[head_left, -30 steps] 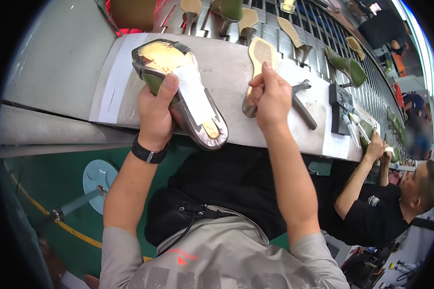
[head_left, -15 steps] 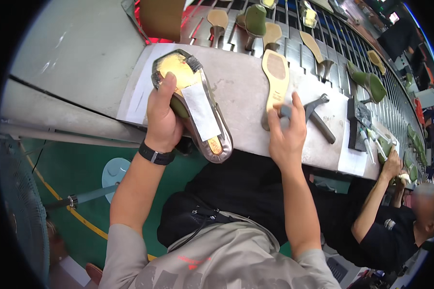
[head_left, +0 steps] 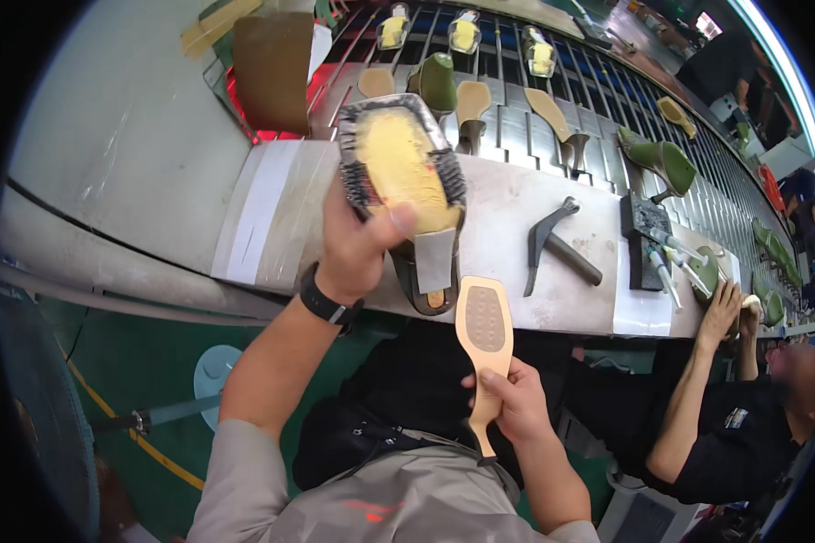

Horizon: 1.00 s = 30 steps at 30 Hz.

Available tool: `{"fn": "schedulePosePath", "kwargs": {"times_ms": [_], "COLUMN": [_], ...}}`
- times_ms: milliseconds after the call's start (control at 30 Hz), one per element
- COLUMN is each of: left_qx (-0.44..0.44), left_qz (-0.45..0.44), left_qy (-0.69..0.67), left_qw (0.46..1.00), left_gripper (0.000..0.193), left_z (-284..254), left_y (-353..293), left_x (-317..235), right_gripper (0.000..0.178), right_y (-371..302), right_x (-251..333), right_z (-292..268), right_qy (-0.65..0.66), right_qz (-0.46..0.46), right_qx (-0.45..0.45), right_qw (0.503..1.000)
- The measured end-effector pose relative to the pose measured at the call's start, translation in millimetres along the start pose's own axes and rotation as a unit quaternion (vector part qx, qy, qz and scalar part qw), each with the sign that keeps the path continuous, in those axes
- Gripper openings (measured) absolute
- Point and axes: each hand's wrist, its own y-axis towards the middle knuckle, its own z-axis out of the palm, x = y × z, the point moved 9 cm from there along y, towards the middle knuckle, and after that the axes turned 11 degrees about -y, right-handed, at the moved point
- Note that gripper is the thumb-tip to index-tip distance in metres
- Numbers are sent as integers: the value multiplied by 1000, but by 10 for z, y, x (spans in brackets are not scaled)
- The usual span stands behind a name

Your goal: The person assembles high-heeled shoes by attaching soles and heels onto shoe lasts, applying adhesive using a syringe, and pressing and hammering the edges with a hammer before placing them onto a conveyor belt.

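My left hand point(head_left: 353, 253) is closed round a lasted shoe upper point(head_left: 398, 163) with its underside up. The shoe's wide end shows a yellow filler surface and a dark, rough edge; a white strip lies across its middle. My left thumb presses on that underside. Just right of it and nearer me, my right hand point(head_left: 519, 403) grips a tan shoe sole point(head_left: 485, 315) by its narrow part, with the wide end pointing away. A dark tip shows at the sole's near end. Sole and shoe look close together; whether they touch I cannot tell.
A hammer point(head_left: 566, 249) lies on the pale workbench point(head_left: 498, 195). Right of it, a black block point(head_left: 641, 262) stands beside several syringe-like tubes. Behind runs a slatted metal conveyor point(head_left: 598, 100) carrying soles and green heeled shoes. A co-worker's hands point(head_left: 723, 312) work at the right.
My right hand has picked up the sole from the bench and drawn it toward me. The shoe in my left hand has moved right and tilted, its wide end now nearer the camera.
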Motion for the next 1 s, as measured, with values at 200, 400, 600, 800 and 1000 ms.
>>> {"fn": "schedulePosePath", "kwargs": {"times_ms": [200, 400, 600, 800, 1000], "left_qx": [62, 82, 56, 86, 124], "left_qz": [-116, -134, -126, -113, -98], "left_qy": [-89, -104, -118, -106, -141], "left_qw": [987, 982, 983, 984, 977], "left_gripper": [53, 44, 43, 41, 36], "left_z": [282, 340, 276, 366, 476], "left_y": [274, 187, 188, 115, -38], "left_x": [-361, -417, -431, -469, -557], "right_gripper": [20, 28, 28, 25, 29], "right_y": [-82, -50, -33, -144, -86], "right_x": [709, 1388, 1612, 1692, 1747], "right_z": [66, 431, 630, 1077, 1378], "right_qy": [-5, -56, -38, -17, -24], "right_qz": [-214, -298, -301, -235, -178], "right_qx": [-41, -10, 22, 104, 123], "right_qw": [976, 953, 953, 966, 976]}}
